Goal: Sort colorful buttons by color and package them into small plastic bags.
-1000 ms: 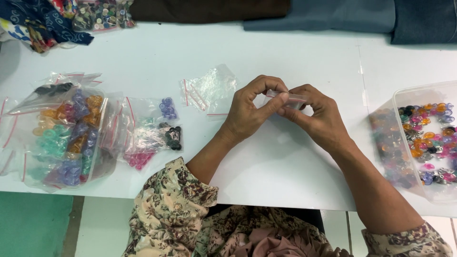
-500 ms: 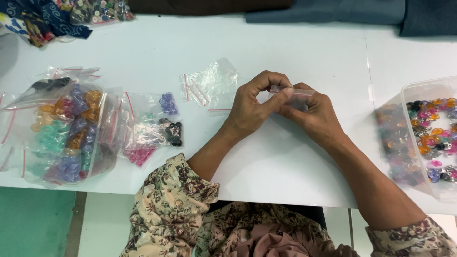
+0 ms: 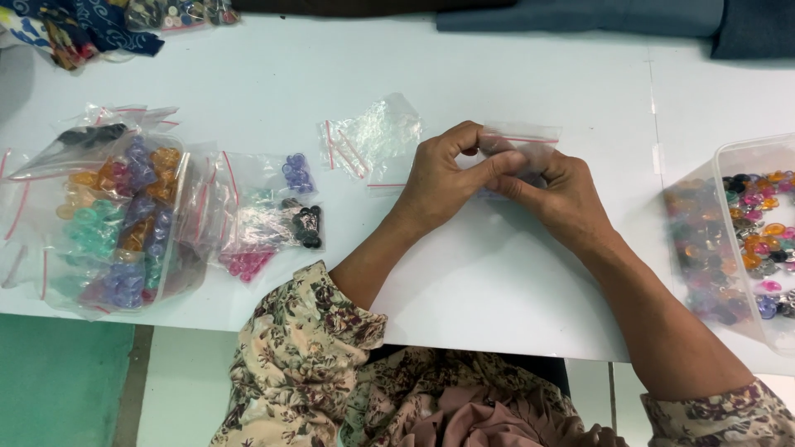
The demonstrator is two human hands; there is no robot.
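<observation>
Clear plastic bag pinched as before, both hands' fingers still pressed together

We see two bare forearms ending in the left hand and right hand, no rings or watch — each emerging from a loose cream floral-print fabric sleeve with dark leaves and pinkish blooms.

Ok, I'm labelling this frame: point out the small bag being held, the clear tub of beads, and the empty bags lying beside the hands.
small zip bag (image 3: 530, 136), head view, its top edge above the fingers.
clear tub (image 3: 749, 153), head view, its near-left rim.
empty bags (image 3: 373, 141), head view, middle of the crumpled plastic.
</observation>
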